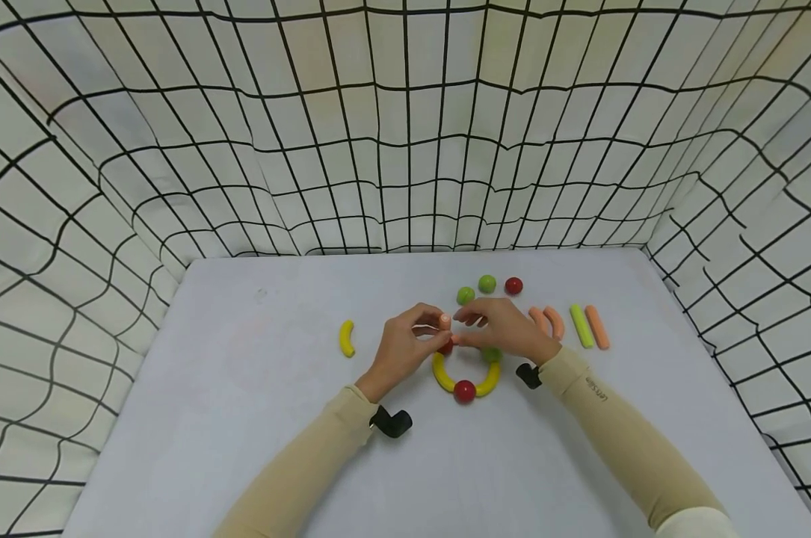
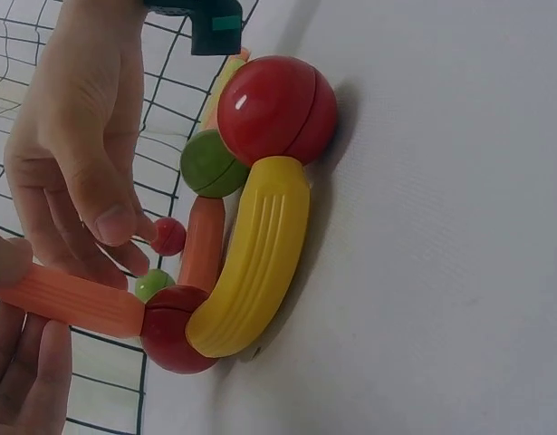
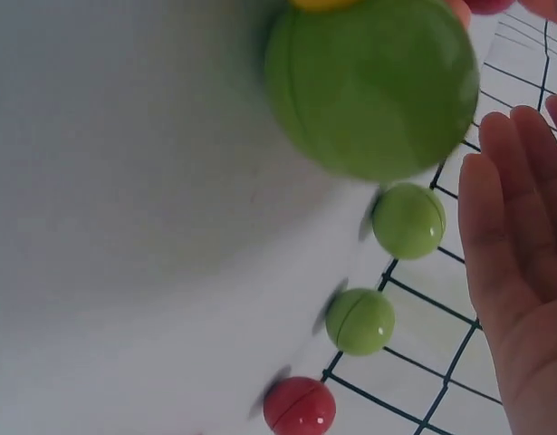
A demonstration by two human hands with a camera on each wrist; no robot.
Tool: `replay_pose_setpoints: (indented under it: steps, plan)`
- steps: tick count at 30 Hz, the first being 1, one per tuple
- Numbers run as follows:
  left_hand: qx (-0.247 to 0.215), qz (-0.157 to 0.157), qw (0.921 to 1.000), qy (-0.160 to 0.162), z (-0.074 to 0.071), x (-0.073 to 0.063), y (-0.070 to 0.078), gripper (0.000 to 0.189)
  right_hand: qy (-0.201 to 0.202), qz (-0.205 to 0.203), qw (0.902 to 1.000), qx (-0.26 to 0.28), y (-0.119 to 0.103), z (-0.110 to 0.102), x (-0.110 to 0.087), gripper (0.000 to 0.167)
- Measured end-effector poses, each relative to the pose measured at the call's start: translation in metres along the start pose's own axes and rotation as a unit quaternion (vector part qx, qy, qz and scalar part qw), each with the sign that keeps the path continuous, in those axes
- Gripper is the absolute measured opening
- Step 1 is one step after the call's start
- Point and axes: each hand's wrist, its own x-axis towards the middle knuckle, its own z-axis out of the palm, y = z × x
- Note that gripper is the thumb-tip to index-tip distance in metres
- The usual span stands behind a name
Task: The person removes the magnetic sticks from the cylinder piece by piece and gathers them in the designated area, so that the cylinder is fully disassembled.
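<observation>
My left hand [image 1: 405, 344] grips an orange ridged rod [image 2: 79, 304], which stands upright with its lower end against a red ball [image 2: 174, 340]. That ball is part of a ring lying on the table: two yellow curved rods [image 1: 443, 375] meet at a nearer red ball [image 1: 464, 391], and a green ball [image 1: 491, 355] sits on the right. Another orange rod [image 2: 203, 240] runs between the green ball and the far red one. Just right of the held rod is my right hand [image 1: 509, 325], its fingers extended and relaxed, holding nothing that I can see.
Behind the hands lie two loose green balls [image 1: 487, 283] and a red ball [image 1: 513, 285]. To the right are two curved orange rods [image 1: 554, 323], a straight lime rod [image 1: 581, 326] and a straight orange rod [image 1: 597, 327]. A curved yellow rod [image 1: 347, 338] lies left. Netting [image 1: 405, 164] surrounds the table.
</observation>
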Motion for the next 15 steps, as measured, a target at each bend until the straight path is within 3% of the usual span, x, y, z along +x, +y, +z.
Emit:
replay_pose_setpoints:
  steps: [5,15]
  plan:
    - [-0.008,-0.006,0.9999,0.003,-0.002,0.000,-0.002,0.024,-0.009,-0.014,0.9998,-0.003,-0.003,0.009,0.003,0.035]
    - [-0.008,-0.007,0.9999,-0.002,-0.003,0.000,-0.003,0.024,-0.023,-0.001,0.9997,-0.006,-0.005,0.016,0.008,0.033]
